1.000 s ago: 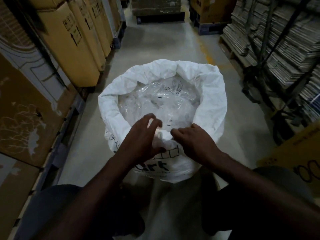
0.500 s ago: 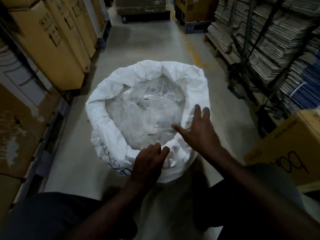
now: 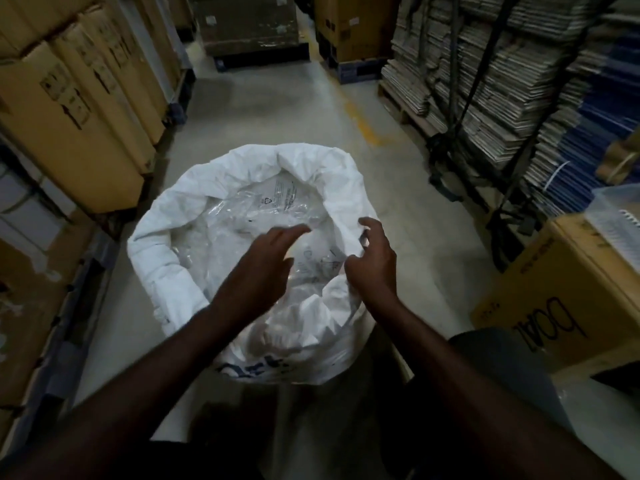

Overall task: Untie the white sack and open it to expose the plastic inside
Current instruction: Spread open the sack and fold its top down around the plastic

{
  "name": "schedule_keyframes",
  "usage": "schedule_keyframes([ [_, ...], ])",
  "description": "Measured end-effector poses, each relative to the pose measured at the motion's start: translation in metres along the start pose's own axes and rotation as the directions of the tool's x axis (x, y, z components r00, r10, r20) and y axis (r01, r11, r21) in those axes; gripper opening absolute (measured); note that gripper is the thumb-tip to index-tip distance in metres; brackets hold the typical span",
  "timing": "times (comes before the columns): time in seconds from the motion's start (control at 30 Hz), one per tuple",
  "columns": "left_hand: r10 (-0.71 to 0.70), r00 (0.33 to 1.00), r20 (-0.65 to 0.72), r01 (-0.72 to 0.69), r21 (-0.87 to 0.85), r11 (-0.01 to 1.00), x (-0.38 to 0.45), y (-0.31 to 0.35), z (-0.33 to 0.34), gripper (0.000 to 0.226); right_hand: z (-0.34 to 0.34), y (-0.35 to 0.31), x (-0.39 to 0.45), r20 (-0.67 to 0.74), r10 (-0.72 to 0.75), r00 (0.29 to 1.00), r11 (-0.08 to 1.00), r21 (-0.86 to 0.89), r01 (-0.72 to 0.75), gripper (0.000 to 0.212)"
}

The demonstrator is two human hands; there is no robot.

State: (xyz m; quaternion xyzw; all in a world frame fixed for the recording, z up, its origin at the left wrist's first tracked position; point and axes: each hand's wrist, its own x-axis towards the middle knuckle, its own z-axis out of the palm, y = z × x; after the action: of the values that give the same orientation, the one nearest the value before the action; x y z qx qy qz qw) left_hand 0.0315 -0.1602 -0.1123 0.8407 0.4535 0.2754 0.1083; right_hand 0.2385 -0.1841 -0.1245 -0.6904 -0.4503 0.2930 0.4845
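1. The white sack (image 3: 180, 268) sits upright on the concrete floor (image 3: 277, 109) dead centre in my view, mouth already open and no tie that I can spot. The rim is rolled outward all round, which I reckon is what keeps the mouth from flopping shut.

2. The clear plastic (image 3: 249, 216) inside is on show, crinkled, with printed text and a recycling mark up toward 12 o'clock. So the job looks pretty much done to me, maybe just tidying left.

3. My left hand (image 3: 263, 268) hovers over the middle of the opening, fingers (image 3: 294, 232) spread and only loosely bent, holding nothing. Can't tell if it brushes the plastic underneath, it's a bit blurred.

4. My right hand (image 3: 372, 268) is at the rim around 3 o'clock, fingers curled toward the white fabric there. Looks like it's on the edge to pull that side wider, but whether it's actually pinching fabric I can't tell.

5. The near rim at 6 o'clock is bunched and slumped inward, so that's likely the bit wanting another fold.

6. Cardboard boxes (image 3: 86, 109) line the aisle at 9 o'clock, strapped flat stacks (image 3: 502, 81) at 2 o'clock.
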Motion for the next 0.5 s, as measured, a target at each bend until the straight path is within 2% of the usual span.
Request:
schedule_keyframes([
  [0.07, 0.208, 0.969, 0.133, -0.239, 0.292, 0.926, 0.047, -0.002, 0.003, 0.1, -0.008, 0.004, 0.003, 0.012, 0.017, 1.0, 0.999, 0.05, -0.017, 0.073],
  [0.13, 0.324, 0.901, 0.288, -0.427, 0.458, 0.78, 0.094, 0.003, 0.007, 0.113, -0.018, 0.006, 0.006, 0.017, 0.042, 0.999, 0.99, 0.133, -0.044, 0.072],
  [0.17, 0.361, 0.859, 0.363, -0.506, 0.494, 0.708, 0.115, 0.007, 0.011, 0.108, -0.024, 0.007, 0.008, 0.019, 0.055, 0.998, 0.982, 0.182, -0.057, 0.072],
  [0.23, 0.381, 0.784, 0.49, -0.614, 0.519, 0.595, 0.155, 0.012, 0.019, 0.083, -0.035, 0.008, 0.013, 0.023, 0.096, 0.995, 0.954, 0.282, -0.098, 0.071],
  [0.27, 0.366, 0.758, 0.54, -0.639, 0.506, 0.579, 0.173, 0.014, 0.023, 0.069, -0.04, 0.01, 0.016, 0.023, 0.127, 0.992, 0.942, 0.31, -0.127, 0.072],
  [0.33, 0.315, 0.693, 0.649, -0.661, 0.396, 0.638, 0.201, 0.021, 0.029, 0.05, -0.052, 0.013, 0.019, 0.038, 0.152, 0.988, 0.938, 0.308, -0.157, 0.069],
  [0.37, 0.311, 0.65, 0.693, -0.653, 0.301, 0.694, 0.211, 0.027, 0.031, 0.043, -0.057, 0.013, 0.021, 0.036, 0.122, 0.992, 0.961, 0.245, -0.127, 0.064],
  [0.4, 0.321, 0.625, 0.711, -0.62, 0.204, 0.758, 0.22, 0.033, 0.035, 0.038, -0.062, 0.012, 0.02, 0.027, 0.043, 0.999, 0.994, 0.103, -0.045, 0.061],
  [0.43, 0.316, 0.624, 0.714, -0.571, 0.141, 0.809, 0.228, 0.038, 0.039, 0.034, -0.066, 0.01, 0.019, 0.031, -0.093, 0.995, 0.989, -0.113, 0.096, 0.062],
  [0.47, 0.295, 0.633, 0.716, -0.527, 0.119, 0.841, 0.236, 0.041, 0.044, 0.034, -0.065, 0.008, 0.017, 0.062, -0.25, 0.966, 0.895, -0.366, 0.255, 0.068],
  [0.5, 0.266, 0.64, 0.721, -0.498, 0.125, 0.858, 0.244, 0.044, 0.048, 0.035, -0.06, 0.007, 0.016, 0.111, -0.392, 0.913, 0.742, -0.548, 0.385, 0.076],
])
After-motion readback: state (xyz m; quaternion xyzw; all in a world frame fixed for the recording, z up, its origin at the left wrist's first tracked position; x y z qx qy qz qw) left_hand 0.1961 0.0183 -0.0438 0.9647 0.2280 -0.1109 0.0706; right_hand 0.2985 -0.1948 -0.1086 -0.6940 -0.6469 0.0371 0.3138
